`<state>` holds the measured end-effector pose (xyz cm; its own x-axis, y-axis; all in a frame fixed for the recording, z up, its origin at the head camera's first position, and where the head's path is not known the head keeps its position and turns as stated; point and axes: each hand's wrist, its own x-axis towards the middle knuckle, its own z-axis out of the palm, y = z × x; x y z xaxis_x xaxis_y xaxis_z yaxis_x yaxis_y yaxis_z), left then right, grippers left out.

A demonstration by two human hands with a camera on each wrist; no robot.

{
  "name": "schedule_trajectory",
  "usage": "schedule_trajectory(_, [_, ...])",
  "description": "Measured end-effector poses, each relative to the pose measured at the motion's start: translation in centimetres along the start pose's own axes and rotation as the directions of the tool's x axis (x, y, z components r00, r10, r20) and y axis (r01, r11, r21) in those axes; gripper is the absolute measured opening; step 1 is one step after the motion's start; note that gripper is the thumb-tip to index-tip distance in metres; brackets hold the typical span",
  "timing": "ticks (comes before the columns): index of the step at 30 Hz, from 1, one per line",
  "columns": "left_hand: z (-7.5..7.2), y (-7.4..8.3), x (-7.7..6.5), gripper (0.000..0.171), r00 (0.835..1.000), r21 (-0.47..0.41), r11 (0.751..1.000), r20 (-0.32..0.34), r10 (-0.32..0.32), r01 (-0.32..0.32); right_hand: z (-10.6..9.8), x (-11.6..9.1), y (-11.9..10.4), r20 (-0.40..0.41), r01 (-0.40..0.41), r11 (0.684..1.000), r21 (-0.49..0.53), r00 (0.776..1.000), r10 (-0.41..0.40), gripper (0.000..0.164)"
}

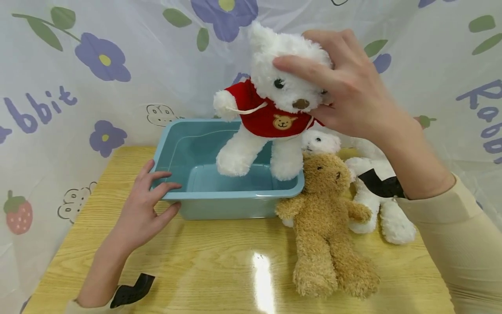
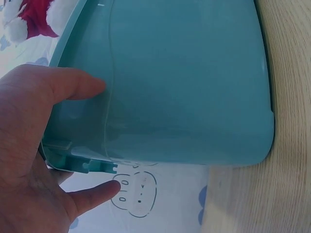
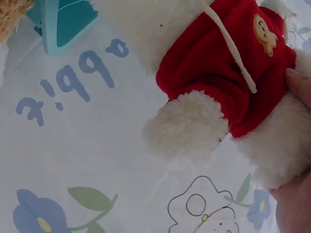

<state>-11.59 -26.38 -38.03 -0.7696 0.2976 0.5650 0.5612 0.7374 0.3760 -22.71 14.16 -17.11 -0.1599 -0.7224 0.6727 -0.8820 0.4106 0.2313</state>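
Observation:
My right hand (image 1: 353,87) grips a white teddy bear (image 1: 268,115) by the head, fingers spread over its top and side. The bear wears a red top with a small bear-face patch and hangs upright over a teal plastic bin (image 1: 227,208), its legs in front of the bin's inside. In the right wrist view the red top (image 3: 209,63) and a white paw fill the upper right. My left hand (image 1: 139,209) holds the bin's near left corner, fingers over the rim and thumb against the outer wall (image 2: 184,87).
Right of the bin, a brown teddy bear (image 1: 325,226) lies face up on the wooden table (image 1: 219,253). Behind it are a white plush with a visible eye (image 1: 323,141) and another white plush (image 1: 396,218), both partly covered. A patterned curtain (image 1: 137,56) hangs behind the table.

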Motion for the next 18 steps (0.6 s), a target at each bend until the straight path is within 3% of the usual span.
schedule_trajectory(9, [0.1,-0.2,0.0,0.03,1.0,-0.009,1.0,-0.002,0.004,-0.004,-0.7,0.3,-0.4,-0.183,0.059,0.997,0.048,0.982,-0.049,0.056])
schedule_trajectory(14, [0.2,-0.2,0.0,0.029,1.0,-0.017,1.0,-0.007,0.011,-0.011,-1.9,0.2,-0.7,-0.174,0.047,0.998,0.046,0.984,-0.038,0.054])
schedule_trajectory(17, [0.2,-0.1,0.0,0.029,1.0,-0.016,1.0,-0.01,0.015,-0.015,-2.2,-1.0,0.4,-0.189,-0.014,0.998,0.061,0.982,0.026,0.059])
schedule_trajectory(18, [0.2,-0.1,0.1,0.028,1.0,-0.016,1.0,-0.01,0.015,-0.015,-1.9,-2.3,3.1,-0.176,-0.006,1.0,0.029,0.984,0.011,0.053])
